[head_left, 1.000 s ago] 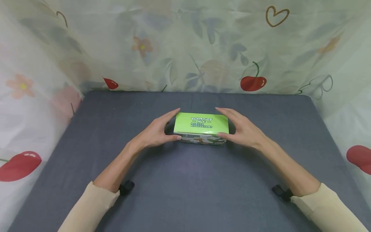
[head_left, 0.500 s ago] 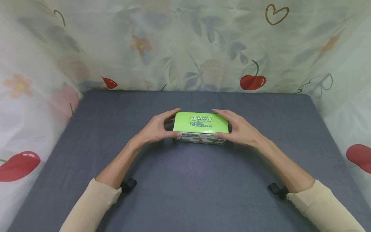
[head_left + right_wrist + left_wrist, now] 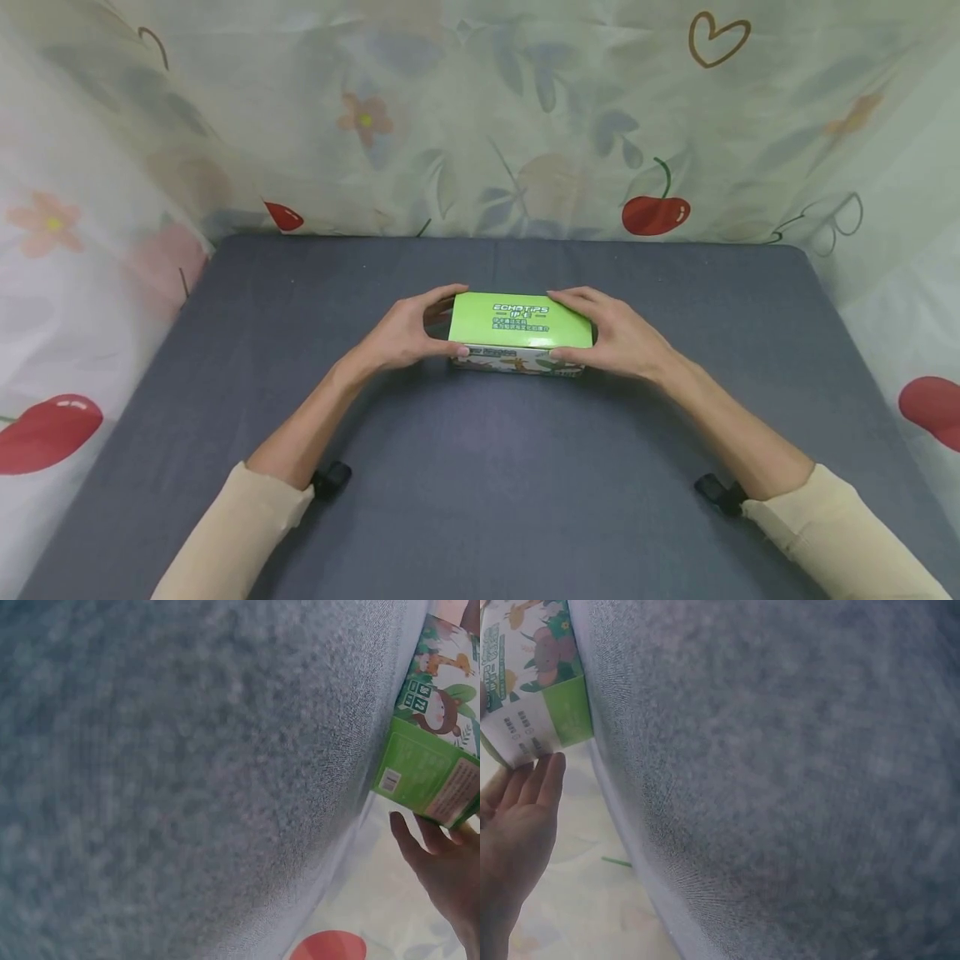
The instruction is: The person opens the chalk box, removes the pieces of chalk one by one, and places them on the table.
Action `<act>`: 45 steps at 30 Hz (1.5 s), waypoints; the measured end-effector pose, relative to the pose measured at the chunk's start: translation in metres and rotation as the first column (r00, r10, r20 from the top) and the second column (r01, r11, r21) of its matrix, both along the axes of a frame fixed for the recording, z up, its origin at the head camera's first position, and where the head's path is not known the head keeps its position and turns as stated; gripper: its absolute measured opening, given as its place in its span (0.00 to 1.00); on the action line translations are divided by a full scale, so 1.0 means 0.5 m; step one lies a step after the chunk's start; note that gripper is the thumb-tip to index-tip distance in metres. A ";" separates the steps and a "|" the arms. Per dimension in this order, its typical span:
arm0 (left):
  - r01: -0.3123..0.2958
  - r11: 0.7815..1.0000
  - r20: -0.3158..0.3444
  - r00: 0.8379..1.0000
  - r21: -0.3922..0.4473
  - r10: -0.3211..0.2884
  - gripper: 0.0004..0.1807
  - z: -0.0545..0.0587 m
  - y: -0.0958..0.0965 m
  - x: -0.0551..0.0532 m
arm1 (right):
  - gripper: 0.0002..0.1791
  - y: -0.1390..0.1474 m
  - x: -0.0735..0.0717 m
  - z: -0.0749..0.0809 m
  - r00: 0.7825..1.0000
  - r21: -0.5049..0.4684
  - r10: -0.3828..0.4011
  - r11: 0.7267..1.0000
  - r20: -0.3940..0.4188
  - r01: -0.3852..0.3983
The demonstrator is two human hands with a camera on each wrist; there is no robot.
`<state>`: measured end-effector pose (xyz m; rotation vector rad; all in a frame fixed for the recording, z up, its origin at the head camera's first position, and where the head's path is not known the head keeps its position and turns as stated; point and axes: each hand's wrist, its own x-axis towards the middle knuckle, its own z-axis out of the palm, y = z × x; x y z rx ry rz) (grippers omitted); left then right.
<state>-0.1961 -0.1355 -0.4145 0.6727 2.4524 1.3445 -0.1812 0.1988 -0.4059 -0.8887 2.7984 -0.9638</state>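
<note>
A green-topped cardboard box [image 3: 521,321] with white lettering sits near the middle of the table. Its front side carries cartoon animals, seen in the left wrist view on the box [image 3: 544,652] and in the right wrist view on the box [image 3: 442,705]. At its left end my left hand [image 3: 401,333] grips it, thumb on the front face and index finger by the back edge. My right hand [image 3: 622,337] grips the right end in the same manner, its thumb on the front face. The fingertips behind the box are partly hidden in the head view.
The box stands on a dark grey cloth-covered table [image 3: 487,483]. A pale curtain [image 3: 465,125] with flowers and cherries hangs behind the far edge and along both sides.
My right hand has moved slightly left, farther onto the box. My left thumb and fingers have come in a little over the left end. The box has hardly moved.
</note>
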 end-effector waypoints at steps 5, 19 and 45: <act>-0.002 0.999 0.039 0.999 0.046 0.000 0.49 0.001 0.000 -0.001 | 0.44 0.003 -0.007 -0.002 0.999 0.016 0.021 1.000 -0.034 -0.021; -0.001 0.999 0.045 0.999 0.054 -0.001 0.49 0.002 0.007 -0.003 | 0.39 0.013 -0.014 0.003 0.970 0.164 0.088 0.985 -0.226 -0.051; 0.002 0.998 0.052 0.999 0.070 -0.005 0.49 -0.003 0.003 0.003 | 0.40 0.014 -0.015 0.012 0.875 0.406 0.287 0.906 -0.389 -0.117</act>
